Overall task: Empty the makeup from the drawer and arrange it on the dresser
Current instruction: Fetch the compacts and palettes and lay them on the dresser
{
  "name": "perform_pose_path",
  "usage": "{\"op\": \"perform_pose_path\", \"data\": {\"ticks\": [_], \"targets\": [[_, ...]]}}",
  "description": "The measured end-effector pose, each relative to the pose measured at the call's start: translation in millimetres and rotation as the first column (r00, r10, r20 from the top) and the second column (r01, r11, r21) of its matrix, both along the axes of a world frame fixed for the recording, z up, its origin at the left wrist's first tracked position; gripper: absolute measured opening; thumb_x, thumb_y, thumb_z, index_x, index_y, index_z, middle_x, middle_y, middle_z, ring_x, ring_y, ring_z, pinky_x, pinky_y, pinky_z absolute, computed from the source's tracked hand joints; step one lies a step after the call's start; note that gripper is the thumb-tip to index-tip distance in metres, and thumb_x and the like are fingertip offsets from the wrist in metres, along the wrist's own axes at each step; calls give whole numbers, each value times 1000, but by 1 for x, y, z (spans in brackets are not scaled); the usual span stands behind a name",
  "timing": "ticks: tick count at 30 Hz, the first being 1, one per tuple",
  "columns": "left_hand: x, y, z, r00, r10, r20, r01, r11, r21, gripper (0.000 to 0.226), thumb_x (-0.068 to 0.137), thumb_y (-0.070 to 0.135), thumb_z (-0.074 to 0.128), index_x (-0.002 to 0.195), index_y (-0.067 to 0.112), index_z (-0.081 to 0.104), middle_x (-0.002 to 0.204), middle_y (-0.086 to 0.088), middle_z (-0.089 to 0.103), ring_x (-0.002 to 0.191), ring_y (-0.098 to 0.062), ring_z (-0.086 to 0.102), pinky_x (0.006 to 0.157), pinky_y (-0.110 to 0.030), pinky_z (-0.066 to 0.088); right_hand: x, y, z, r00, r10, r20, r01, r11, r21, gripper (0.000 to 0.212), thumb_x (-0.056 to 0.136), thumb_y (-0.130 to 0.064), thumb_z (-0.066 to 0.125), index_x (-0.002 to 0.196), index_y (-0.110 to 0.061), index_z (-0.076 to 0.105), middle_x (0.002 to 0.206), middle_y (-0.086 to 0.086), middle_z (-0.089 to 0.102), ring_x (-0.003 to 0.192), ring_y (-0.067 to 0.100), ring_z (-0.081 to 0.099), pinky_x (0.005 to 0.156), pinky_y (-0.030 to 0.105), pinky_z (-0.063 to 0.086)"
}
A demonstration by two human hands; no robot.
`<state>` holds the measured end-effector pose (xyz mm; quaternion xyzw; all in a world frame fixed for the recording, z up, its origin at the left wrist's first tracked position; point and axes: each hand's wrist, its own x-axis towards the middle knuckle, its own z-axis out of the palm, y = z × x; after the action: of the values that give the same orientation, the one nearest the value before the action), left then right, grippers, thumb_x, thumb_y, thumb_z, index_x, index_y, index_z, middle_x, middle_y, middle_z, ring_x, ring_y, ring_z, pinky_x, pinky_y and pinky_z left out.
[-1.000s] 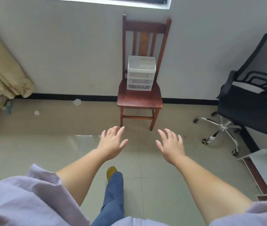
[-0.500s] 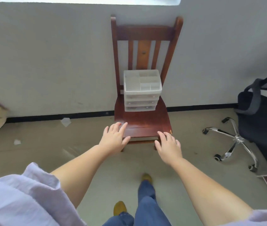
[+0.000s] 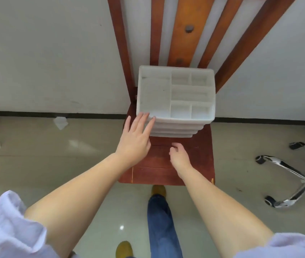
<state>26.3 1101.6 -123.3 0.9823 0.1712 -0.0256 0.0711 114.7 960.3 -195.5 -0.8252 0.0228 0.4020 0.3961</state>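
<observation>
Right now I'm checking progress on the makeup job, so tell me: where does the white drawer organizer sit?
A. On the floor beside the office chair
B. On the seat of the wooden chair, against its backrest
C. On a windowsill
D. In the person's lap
B. The white drawer organizer stands on the wooden chair seat, close to the backrest slats, with the left hand touching its front left corner.

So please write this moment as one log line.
left hand: touches organizer corner | right hand: empty, over chair seat | drawers: closed
</observation>
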Motion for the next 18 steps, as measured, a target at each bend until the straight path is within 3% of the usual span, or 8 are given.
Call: {"op": "perform_pose_path", "data": {"ticks": [2, 5, 8, 11, 18], "targets": [[6, 6, -15, 999, -36, 22, 36, 999, 15, 75, 80, 9, 54, 148, 11, 22, 151, -16, 28, 141, -31, 22, 114, -52, 17, 13, 23, -20, 941, -257, -219, 279, 958, 73, 34, 98, -12, 35, 130, -15, 45, 124, 8, 55, 116, 25, 54, 96, 38, 47], [6, 13, -31, 991, -88, 103, 83, 995, 55, 76, 74, 2, 55, 145, 7, 29, 146, -19, 36, 137, -35, 31, 110, -56, 25, 31, 46, -38, 712, -507, -485, 623, 775, 105, 32, 99, -8, 37, 129, -14, 44, 128, 8, 50, 123, 24, 49, 94, 39, 46], [5, 16, -40, 985, -109, 134, 97, 991, 93, 71, 76, 3, 43, 145, 7, 27, 146, -20, 36, 136, -36, 32, 108, -57, 28, 46, 57, -49, 583, -558, -591, 741, 664, 104, 36, 99, -6, 31, 135, -6, 40, 143, 12, 42, 130, 26, 44, 97, 39, 44], [6, 16, -42, 983, -108, 148, 94, 991, 100, 68, 78, 1, 38, 145, 7, 27, 146, -20, 36, 136, -37, 30, 108, -57, 28, 50, 61, -55, 414, -622, -665, 866, 494, 78, 34, 98, -3, 27, 126, -7, 47, 137, 13, 49, 122, 26, 52, 94, 42, 45], [7, 12, -41, 984, -89, 154, 74, 992, 98, 80, 73, -5, 56, 146, 7, 24, 147, -21, 33, 137, -37, 26, 110, -56, 26, 23, 35, -60, 336, -641, -690, 890, 456, 10, 42, 92, 10, 21, 125, -1, 45, 135, 24, 47, 126, 32, 47, 100, 48, 43]]}}
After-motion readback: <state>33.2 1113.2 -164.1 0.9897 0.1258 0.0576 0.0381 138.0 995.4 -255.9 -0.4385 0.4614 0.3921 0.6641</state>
